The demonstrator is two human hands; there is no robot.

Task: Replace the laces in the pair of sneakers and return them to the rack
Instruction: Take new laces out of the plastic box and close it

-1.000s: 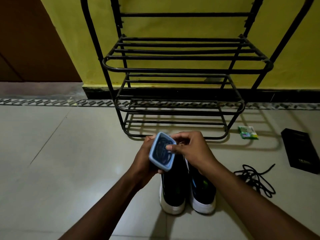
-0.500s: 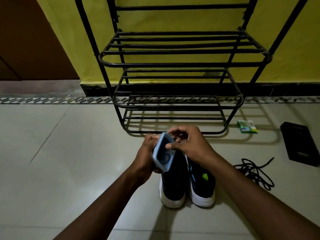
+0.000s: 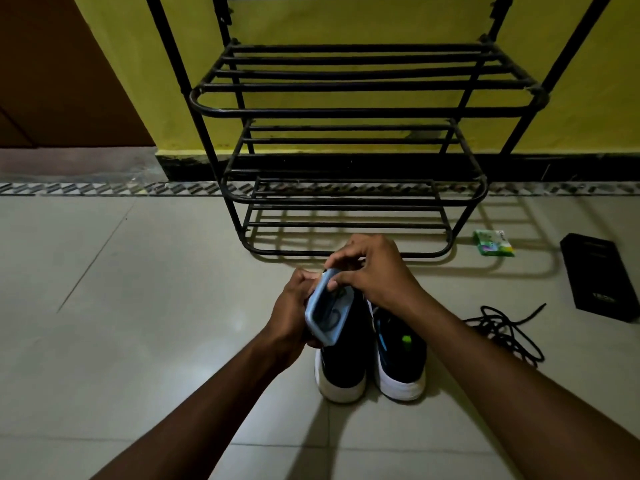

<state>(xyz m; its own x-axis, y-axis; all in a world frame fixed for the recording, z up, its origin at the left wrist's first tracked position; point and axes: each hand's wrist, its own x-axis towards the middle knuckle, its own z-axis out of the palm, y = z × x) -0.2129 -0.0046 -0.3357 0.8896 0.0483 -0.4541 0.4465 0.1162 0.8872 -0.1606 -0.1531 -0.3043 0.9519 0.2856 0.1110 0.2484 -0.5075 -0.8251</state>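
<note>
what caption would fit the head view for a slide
Left hand and right hand grip a blue-rimmed container over black sneakers, loose black laces on the floor beside them, black rack behind

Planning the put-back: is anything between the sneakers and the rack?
Nothing visible does. The floor between the sneakers and the rack shows bare, though the left hand and right hand, gripping a blue-rimmed container over the toes, hide a strip of it. The black laces lie off to the right.
</note>
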